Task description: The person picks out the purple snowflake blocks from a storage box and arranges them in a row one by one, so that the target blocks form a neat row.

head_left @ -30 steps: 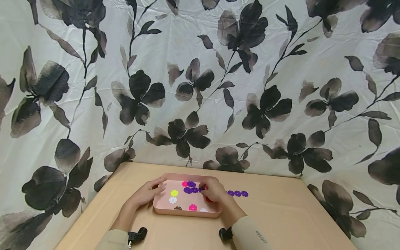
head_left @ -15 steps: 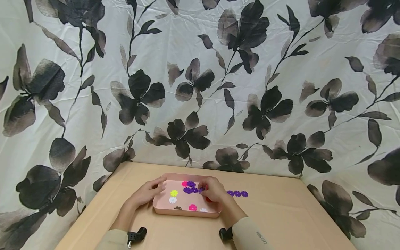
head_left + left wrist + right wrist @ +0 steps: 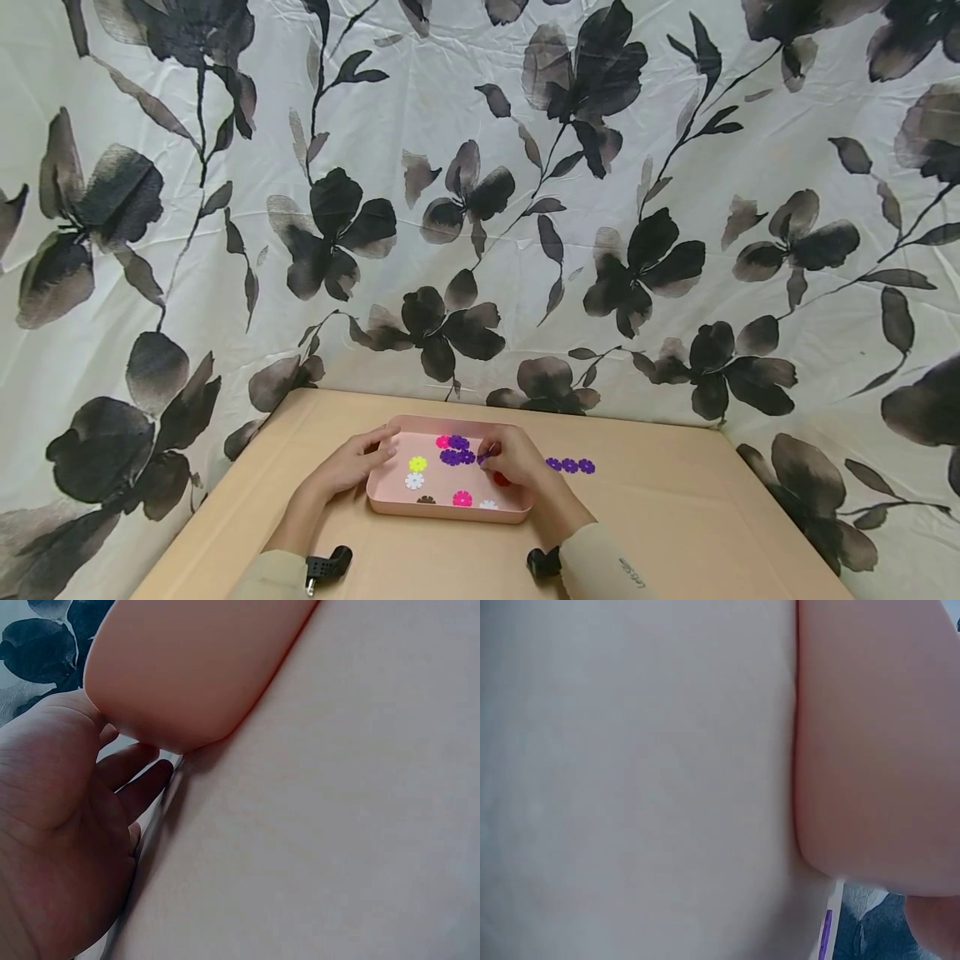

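A shallow pink tray [image 3: 450,510] sits on the table with small flower-shaped plastic discs in it. At its left end my left hand [image 3: 351,462] holds the rim; in the left wrist view its fingers [image 3: 142,787] lie by the tray's outer wall. Over the tray's right part, my right hand [image 3: 512,457] pinches a purple flower-shaped disc [image 3: 483,457] between thumb and fingertips. Beside it in the tray lie more purple discs [image 3: 457,457] and a pink disc [image 3: 443,442]. A red disc [image 3: 501,479] shows partly under the right hand.
Also in the tray are a yellow disc [image 3: 417,463], a white disc [image 3: 414,481], a brown disc [image 3: 426,500] and a bright pink disc [image 3: 462,498]. Right of the tray, purple discs [image 3: 571,466] lie in a row on the table. A flowered cloth [image 3: 465,250] hangs behind.
The purple disc in my right fingertips has turned and now shows more edge-on. The right hand has shifted only slightly; the left hand and the tray stay put.
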The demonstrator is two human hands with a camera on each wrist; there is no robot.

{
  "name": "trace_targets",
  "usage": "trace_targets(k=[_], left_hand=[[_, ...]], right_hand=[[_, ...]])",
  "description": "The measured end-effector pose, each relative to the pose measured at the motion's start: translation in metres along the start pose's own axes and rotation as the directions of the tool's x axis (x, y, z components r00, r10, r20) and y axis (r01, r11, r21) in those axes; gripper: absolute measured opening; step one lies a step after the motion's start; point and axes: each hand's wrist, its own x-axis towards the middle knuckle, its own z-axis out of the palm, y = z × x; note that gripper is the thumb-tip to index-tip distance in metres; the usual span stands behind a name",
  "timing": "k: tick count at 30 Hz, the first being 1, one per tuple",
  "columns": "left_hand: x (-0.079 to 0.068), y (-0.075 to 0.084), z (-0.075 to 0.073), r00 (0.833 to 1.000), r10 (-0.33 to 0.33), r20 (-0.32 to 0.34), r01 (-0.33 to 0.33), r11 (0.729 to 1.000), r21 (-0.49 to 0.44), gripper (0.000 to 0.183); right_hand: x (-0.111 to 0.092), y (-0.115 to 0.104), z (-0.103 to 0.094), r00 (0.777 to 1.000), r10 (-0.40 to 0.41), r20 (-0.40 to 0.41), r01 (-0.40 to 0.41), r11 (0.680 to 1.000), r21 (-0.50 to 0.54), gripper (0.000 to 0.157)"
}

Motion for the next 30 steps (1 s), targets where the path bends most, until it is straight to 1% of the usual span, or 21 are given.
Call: trace_targets(k=[2, 5, 9, 13, 15, 19, 21, 23, 25, 27, 30], left_hand=[[0.0, 0.0, 0.0, 1.0, -0.002, 0.0, 0.002, 1.0, 0.001, 0.054], [-0.001, 0.0, 0.0, 1.0, -0.005, 0.001, 0.005, 1.0, 0.001, 0.054], [-0.001, 0.001, 0.0, 1.0, -0.005, -0.003, 0.005, 1.0, -0.001, 0.055], [-0.001, 0.002, 0.0, 1.0, -0.008, -0.003, 0.008, 1.0, 0.004, 0.055], [-0.001, 0.002, 0.0, 1.0, -0.012, -0.004, 0.012, 1.0, 0.003, 0.055], [0.0, 0.003, 0.0, 1.0, -0.013, -0.004, 0.013, 1.0, 0.008, 0.055], [0.0, 0.003, 0.0, 1.0, -0.011, -0.002, 0.011, 1.0, 0.01, 0.055], [0.0, 0.002, 0.0, 1.0, -0.007, 0.0, 0.007, 1.0, 0.015, 0.055], [0.001, 0.002, 0.0, 1.0, -0.004, 0.0, 0.004, 1.0, 0.014, 0.055], [0.001, 0.001, 0.0, 1.0, 0.003, 0.0, -0.004, 1.0, 0.015, 0.055], [0.002, 0.0, 0.0, 1.0, 0.008, -0.001, -0.008, 1.0, 0.009, 0.054]], right_hand=[[-0.001, 0.0, -0.001, 1.0, 0.008, -0.009, -0.008, 0.999, 0.035, 0.013], [-0.003, 0.002, -0.003, 0.998, 0.039, -0.044, -0.033, 0.99, 0.138, 0.017], [-0.005, 0.007, -0.006, 0.989, 0.076, -0.126, -0.038, 0.96, 0.278, 0.021], [-0.01, 0.011, -0.011, 0.978, 0.111, -0.174, -0.041, 0.931, 0.362, 0.024], [-0.014, 0.011, -0.014, 0.971, 0.147, -0.186, -0.061, 0.914, 0.4, 0.025], [-0.025, 0.011, -0.023, 0.954, 0.187, -0.236, -0.067, 0.895, 0.442, 0.025], [-0.03, 0.012, -0.028, 0.945, 0.194, -0.261, -0.054, 0.885, 0.462, 0.026], [-0.035, 0.013, -0.033, 0.936, 0.197, -0.292, -0.041, 0.883, 0.467, 0.026], [-0.039, 0.015, -0.039, 0.926, 0.193, -0.325, -0.021, 0.885, 0.466, 0.026], [-0.042, 0.016, -0.044, 0.914, 0.157, -0.374, 0.021, 0.903, 0.43, 0.026], [-0.045, 0.017, -0.053, 0.891, 0.126, -0.435, 0.054, 0.924, 0.378, 0.024]])
